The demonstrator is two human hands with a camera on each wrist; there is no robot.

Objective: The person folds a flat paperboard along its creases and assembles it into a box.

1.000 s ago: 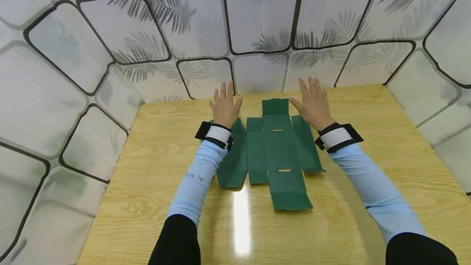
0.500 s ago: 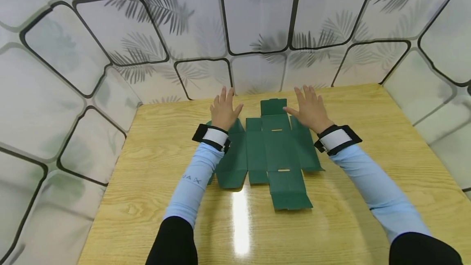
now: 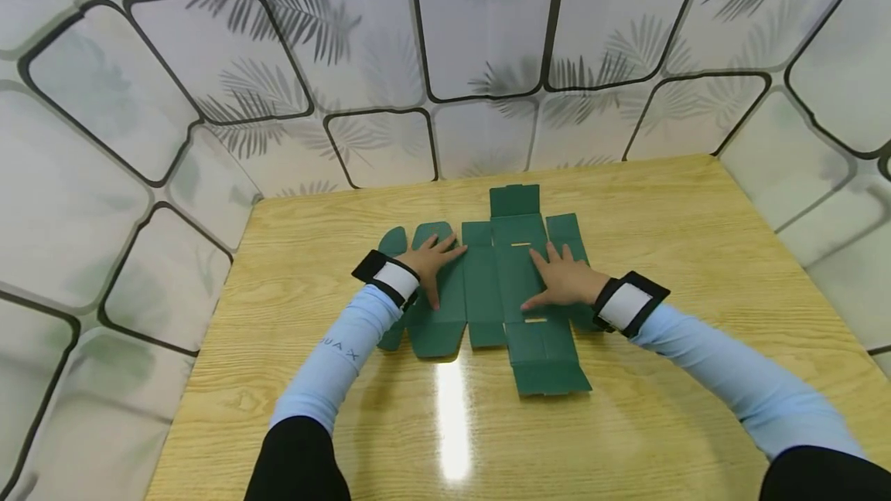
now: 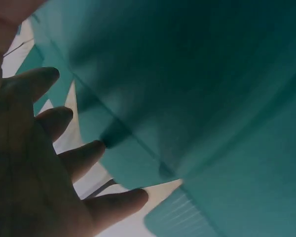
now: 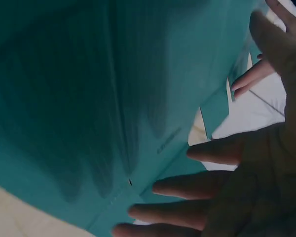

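Note:
A flat, unfolded green cardboard box [image 3: 487,292] with creased panels, flaps and two small slots lies on the wooden table. Over its left panels is my left hand [image 3: 429,260], fingers spread and pointing right. My right hand [image 3: 567,282] spreads over the middle and right panels, its thumb close to the lower slot. Both wrist views show straight fingers near the green card [image 4: 187,98], with their shadows falling on it. Whether the fingertips touch the card I cannot tell. Neither hand grips anything.
The pale wooden table [image 3: 292,377] extends around the card on all sides. Behind it and at both sides hangs a light curtain [image 3: 487,29] with dark outlines and leaf prints. A bright reflection shows on the tabletop in front of the card.
Both hands have come down and nearer from above the table's far edge to over the card. The left has turned rightward and the right leftward. The card lies in the same place.

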